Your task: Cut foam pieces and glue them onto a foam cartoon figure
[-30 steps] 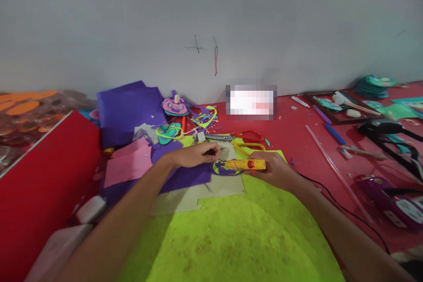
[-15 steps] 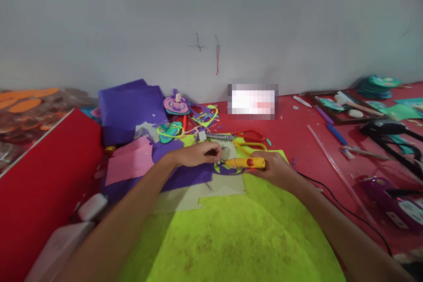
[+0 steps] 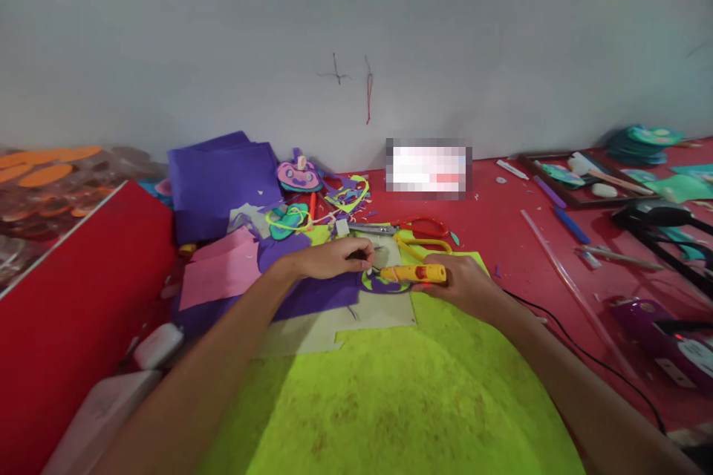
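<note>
A yellow hot glue gun (image 3: 412,274) is gripped in my right hand (image 3: 454,282), its tip pointing left. Beneath that tip lies a small purple and yellow-green foam piece (image 3: 384,286), partly covered by the gun. My left hand (image 3: 339,258) is closed in a pinch at the piece's left edge; a tiny white bit shows by the fingertips, and I cannot make out what they hold. Just beyond the hands rest scissors (image 3: 423,246) with yellow and red handles. Purple sheet (image 3: 320,299) and grey-beige card (image 3: 384,312) spread under the left hand.
Purple sheets (image 3: 223,185), pink sheets (image 3: 220,274) and a pink foam figure (image 3: 299,175) stand left. A red panel (image 3: 111,274) borders the left side. On the right are a clear rod (image 3: 573,289), a black cord (image 3: 584,349), a purple power strip (image 3: 662,334) and a tray (image 3: 584,200).
The view has shifted very slightly. Both hands and the glue gun stay in nearly the same place over the foam piece.
</note>
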Available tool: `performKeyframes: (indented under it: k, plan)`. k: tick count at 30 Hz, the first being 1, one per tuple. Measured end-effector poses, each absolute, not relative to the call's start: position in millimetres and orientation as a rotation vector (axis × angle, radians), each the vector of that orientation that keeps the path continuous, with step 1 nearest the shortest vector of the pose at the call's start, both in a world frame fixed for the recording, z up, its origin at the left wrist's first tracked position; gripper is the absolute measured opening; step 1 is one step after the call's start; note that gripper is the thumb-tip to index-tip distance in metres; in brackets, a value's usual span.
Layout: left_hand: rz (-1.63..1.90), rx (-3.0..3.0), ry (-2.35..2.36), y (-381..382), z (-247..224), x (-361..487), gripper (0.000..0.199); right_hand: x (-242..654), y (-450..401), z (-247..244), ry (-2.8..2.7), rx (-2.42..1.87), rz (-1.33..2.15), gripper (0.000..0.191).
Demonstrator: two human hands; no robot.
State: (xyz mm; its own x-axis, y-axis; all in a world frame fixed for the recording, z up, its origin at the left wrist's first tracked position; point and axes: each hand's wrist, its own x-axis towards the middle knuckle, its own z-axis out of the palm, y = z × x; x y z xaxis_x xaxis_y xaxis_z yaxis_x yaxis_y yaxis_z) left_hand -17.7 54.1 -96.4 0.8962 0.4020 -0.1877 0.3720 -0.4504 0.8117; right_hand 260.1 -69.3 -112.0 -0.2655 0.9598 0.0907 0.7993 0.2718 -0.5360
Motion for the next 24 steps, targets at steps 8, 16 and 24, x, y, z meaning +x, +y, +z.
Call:
performKeyframes:
  k: [8,16,24]
  plan:
    - [0.024,2.059,0.539,54.1,-96.6,-17.0,0.018,260.8,-70.6,-110.0,-2.169,-1.538,0.564,0.043]
    - [-0.004,2.059,0.566,53.2,-95.6,-16.6,0.019,262.3,-69.5,-113.1,-2.194,-1.512,0.57,0.04]
    - [0.041,2.043,0.539,52.9,-96.2,-15.6,0.021,262.7,-70.4,-111.0,-2.196,-1.483,0.578,0.036]
